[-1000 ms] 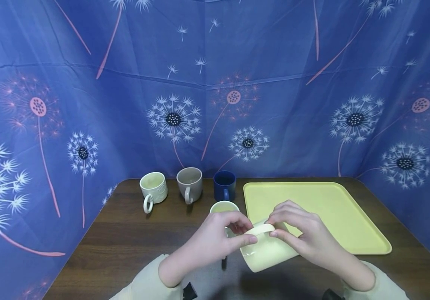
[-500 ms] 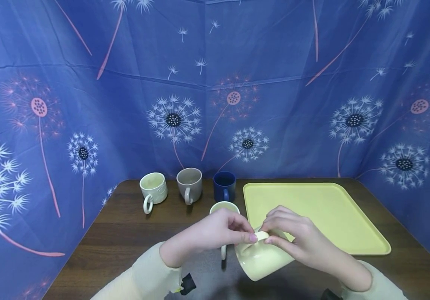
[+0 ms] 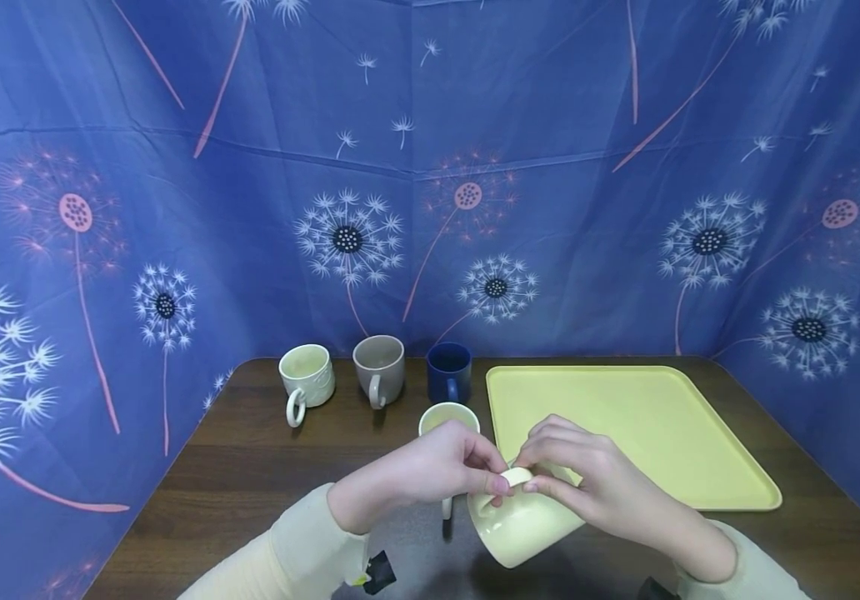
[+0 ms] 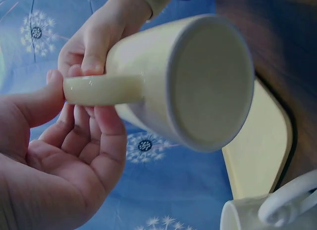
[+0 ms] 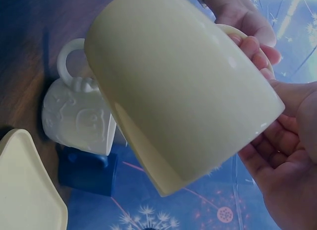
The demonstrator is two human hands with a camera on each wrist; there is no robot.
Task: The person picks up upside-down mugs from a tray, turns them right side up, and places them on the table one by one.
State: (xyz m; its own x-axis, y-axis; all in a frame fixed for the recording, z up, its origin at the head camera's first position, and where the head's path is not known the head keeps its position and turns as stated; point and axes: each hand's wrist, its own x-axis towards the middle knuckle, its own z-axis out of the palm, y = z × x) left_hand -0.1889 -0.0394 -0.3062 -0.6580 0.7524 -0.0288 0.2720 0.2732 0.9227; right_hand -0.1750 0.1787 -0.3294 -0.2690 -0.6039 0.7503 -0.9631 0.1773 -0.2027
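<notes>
A pale yellow mug (image 3: 527, 529) is held off the table, tipped on its side with its handle (image 4: 101, 89) upward. My left hand (image 3: 437, 467) pinches that handle between thumb and fingers. From the other side, my right hand (image 3: 587, 479) grips the mug by the handle's rim end, thumb and fingers bent. The left wrist view shows the mug's base facing the camera, and the right wrist view its smooth side (image 5: 183, 86). Behind my left hand stands a white mug (image 3: 448, 415), partly hidden; its side (image 5: 79, 121) bears a raised pattern.
Along the table's back stand a white mug (image 3: 312, 379), a grey mug (image 3: 381, 367) and a dark blue mug (image 3: 448, 371). A yellow tray (image 3: 625, 417) lies at the right on the brown table (image 3: 250, 475). A blue dandelion-print cloth (image 3: 415, 275) hangs behind.
Both hands have shifted slightly left and nearer with the yellow mug. More of the handle of the white mug behind now shows. The other mugs and the tray stay put.
</notes>
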